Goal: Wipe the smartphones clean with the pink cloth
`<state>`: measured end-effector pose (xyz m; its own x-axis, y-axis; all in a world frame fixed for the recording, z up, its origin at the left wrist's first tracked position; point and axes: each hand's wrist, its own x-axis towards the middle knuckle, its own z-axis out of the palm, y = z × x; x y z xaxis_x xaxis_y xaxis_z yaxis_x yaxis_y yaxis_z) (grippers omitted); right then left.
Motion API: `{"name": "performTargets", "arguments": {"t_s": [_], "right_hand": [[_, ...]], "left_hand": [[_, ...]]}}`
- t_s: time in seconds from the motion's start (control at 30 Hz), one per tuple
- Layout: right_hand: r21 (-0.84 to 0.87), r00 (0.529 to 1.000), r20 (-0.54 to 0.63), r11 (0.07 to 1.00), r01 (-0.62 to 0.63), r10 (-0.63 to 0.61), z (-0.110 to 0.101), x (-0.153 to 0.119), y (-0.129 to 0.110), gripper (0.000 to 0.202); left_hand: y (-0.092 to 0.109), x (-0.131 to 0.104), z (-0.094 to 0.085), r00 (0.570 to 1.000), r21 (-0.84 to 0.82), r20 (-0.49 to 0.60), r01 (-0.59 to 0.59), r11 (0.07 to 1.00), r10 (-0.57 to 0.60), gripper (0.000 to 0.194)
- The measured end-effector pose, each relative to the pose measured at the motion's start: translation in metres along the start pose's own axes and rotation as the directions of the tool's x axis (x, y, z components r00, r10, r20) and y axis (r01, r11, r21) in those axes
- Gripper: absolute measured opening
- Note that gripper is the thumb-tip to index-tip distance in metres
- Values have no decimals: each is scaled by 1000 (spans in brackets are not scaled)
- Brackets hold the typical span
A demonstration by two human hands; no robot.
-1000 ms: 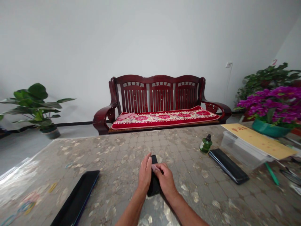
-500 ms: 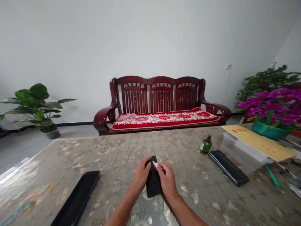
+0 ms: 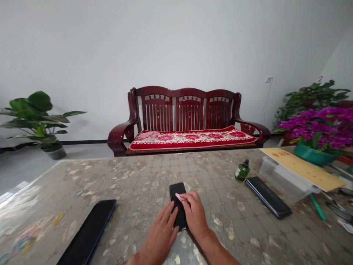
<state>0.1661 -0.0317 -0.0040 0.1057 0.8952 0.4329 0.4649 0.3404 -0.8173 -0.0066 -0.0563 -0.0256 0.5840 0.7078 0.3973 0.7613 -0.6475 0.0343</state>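
A black smartphone (image 3: 179,215) lies flat on the patterned tablecloth, in the middle near me. My left hand (image 3: 161,232) is open, its outstretched fingers resting on the phone's left edge and lower part. Between the fingertips of my right hand (image 3: 195,211) is a small pale pink piece (image 3: 179,197), its tip over the upper part of the screen. Whether that piece is folded cloth or something firmer I cannot make out. The right palm sits over the phone's right edge.
A larger black tablet-like device (image 3: 87,230) lies at left, near coloured rubber bands (image 3: 25,243). To the right are a green bottle (image 3: 242,170), a long black wallet (image 3: 267,197), a clear plastic box (image 3: 284,180) under a yellow envelope (image 3: 300,167), and a flower pot (image 3: 314,154).
My left hand has drawn back from the phone's upper left edge and flattened over its lower part. The pink piece in my right hand has shifted slightly down and left.
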Motion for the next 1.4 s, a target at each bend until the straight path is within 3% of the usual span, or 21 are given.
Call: {"name": "performTargets", "arguments": {"t_s": [0.27, 0.53, 0.73, 1.0, 1.13, 1.27, 1.4], "right_hand": [[-373, 969, 194, 902, 219, -155, -4, 0, -14, 24], [-576, 937, 333, 763, 293, -108, -8, 9, -28, 16], [-623, 903, 425, 706, 336, -55, -10, 24, -32, 19], [-640, 912, 408, 705, 305, -23, -1, 61, -19, 26], [-658, 923, 383, 688, 307, -46, 0, 50, -19, 25], [-639, 908, 408, 681, 358, -95, -7, 32, -19, 23], [-616, 900, 419, 690, 381, -122, -11, 32, -17, 21]], "left_hand": [[0, 1, 4, 997, 7, -60, -47, 999, 47, 53], [2, 2, 1, 1000, -26, -18, -20, 999, 19, 50], [1, 3, 1, 998, -59, 67, -2, 998, 6, 50], [3, 2, 2, 998, -83, 66, 12, 996, -7, 46], [4, 2, 2, 995, -40, 100, 10, 999, -6, 47], [4, 1, 5, 998, -82, 52, 25, 996, -20, 50], [5, 0, 7, 998, -91, 54, 34, 995, -29, 51]]}}
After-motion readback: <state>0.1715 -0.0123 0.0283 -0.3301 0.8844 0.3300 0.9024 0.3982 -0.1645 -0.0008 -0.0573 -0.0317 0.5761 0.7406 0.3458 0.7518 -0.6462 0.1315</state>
